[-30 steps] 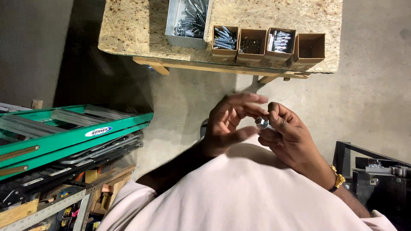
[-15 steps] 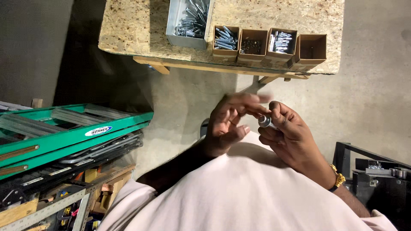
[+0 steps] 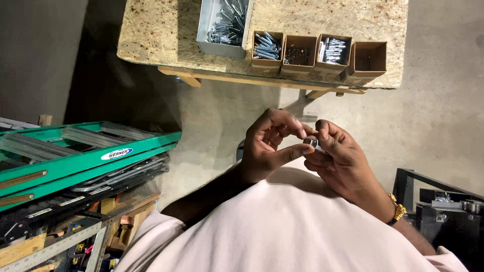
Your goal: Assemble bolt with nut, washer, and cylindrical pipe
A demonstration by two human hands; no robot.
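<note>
Both hands stayed close before the chest: the left hand [image 3: 267, 148] and right hand [image 3: 338, 161] kept a pinching grip on a small metal fastener [image 3: 310, 142], barely shifted; desk [image 3: 161, 35] bins untouched.

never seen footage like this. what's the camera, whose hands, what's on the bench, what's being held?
There is no machine here: a person works with two bare hands, and the single camera sits on their head, looking down over their pale shirt.

The left hand and right hand meet in front of the chest, pinching a small shiny metal piece between the fingertips. It is too small to tell exactly what it is. The right wrist wears a gold bracelet.

Beyond the hands is a chipboard workbench. On it stand a grey metal bin of silvery fasteners and four small cardboard boxes, some with bolts, one with dark small parts.

A green ladder lies to the left.
</note>
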